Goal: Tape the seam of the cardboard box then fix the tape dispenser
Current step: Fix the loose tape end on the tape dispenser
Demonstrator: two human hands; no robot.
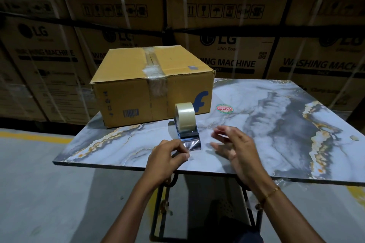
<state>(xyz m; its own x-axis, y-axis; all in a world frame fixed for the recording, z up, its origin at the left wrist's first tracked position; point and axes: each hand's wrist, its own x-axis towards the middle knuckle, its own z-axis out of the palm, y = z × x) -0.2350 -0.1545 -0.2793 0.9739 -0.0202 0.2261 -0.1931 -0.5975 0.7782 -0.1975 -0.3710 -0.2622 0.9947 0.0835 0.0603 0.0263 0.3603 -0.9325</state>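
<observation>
A brown cardboard box (138,85) with a blue "f" logo stands at the back left of the marble-patterned table (276,124). Clear tape runs along its top seam and down its front face. In front of the box stands a tape dispenser (185,122) holding a roll of clear tape. A strip of tape (192,145) is pulled out from it toward me. My left hand (169,156) pinches the near end of that strip. My right hand (233,148) hovers just right of the dispenser, fingers spread, holding nothing.
A round red and green sticker (224,109) is stuck on the table right of the box. Stacked washing machine cartons (237,45) fill the background. The table's metal frame (164,203) and a grey floor with yellow lines lie below.
</observation>
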